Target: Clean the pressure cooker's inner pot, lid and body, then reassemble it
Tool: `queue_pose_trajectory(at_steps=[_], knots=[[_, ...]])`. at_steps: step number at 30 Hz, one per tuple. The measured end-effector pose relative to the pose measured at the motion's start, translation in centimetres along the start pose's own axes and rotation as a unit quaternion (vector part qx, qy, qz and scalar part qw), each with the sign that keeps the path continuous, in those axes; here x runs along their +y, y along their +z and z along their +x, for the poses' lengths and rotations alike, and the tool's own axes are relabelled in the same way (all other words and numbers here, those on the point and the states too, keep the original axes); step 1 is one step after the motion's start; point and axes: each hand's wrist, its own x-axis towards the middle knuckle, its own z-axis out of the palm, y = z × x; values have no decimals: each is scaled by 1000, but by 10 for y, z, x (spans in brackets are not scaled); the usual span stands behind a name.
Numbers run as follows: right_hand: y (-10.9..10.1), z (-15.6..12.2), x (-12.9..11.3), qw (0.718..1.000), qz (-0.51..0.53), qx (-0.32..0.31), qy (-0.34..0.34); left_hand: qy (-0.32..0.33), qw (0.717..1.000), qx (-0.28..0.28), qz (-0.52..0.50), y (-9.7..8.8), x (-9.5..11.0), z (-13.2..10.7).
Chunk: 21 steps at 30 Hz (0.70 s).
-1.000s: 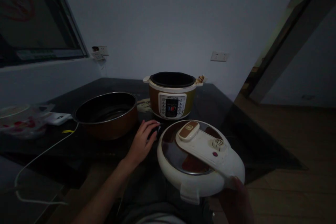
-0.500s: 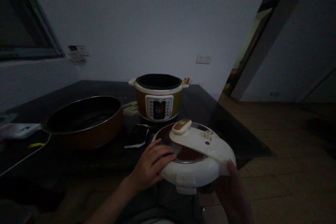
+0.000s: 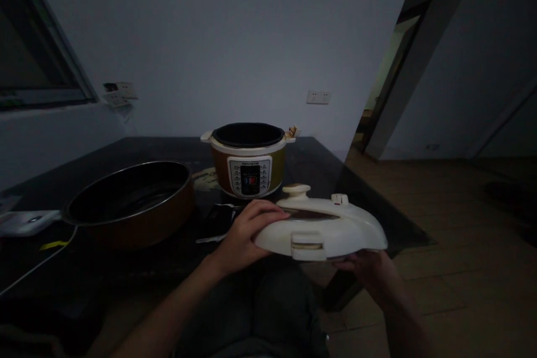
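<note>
A white pressure cooker lid with a brown-topped knob and a valve is held over the table's front edge, its side turned toward me. My left hand grips its left rim, fingers over the top. At the right end my right hand supports the lid from below, the fingers partly hidden under it. Beyond the lid stands the electric pressure cooker body, uncovered, with a dark inner pot and a control panel on its front.
A wide brown pan with a dark inside sits left on the dark table. Near it lie a white device, a cable and a yellow strip. A black packet lies before the cooker. A wall socket is behind.
The lid has been tipped from top-facing to nearly edge-on and raised slightly. My right hand has moved beneath its right end; my left hand has risen with the rim.
</note>
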Motion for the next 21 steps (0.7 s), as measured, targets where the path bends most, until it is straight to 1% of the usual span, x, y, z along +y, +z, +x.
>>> queue_pose_trajectory(at_steps=[3,4,6,8,10,13,16,19,21], knots=[[-6,7,0,1000,0,22,-1,-32,999,-23,-12,-6,-2,13],[-6,11,2,999,-13,36,-2,-43,999,-27,-16,-7,-3,17],[-6,20,8,995,-77,64,-13,-58,998,-26,-24,-10,-6,23],[-5,33,16,984,-154,83,-31,-67,997,-21,-34,-13,-9,27],[-3,49,26,972,-208,93,-47,-72,996,-18,-42,-15,-12,31],[-4,75,38,960,-249,108,-72,-78,996,0,-47,-18,-16,34],[-8,97,45,945,-290,120,-90,-89,995,18,-42,-20,-17,35],[-10,111,48,931,-322,130,-114,-91,995,15,-44,-20,-17,35],[-10,115,50,922,-335,140,-133,-87,995,12,-47,-18,-15,36]])
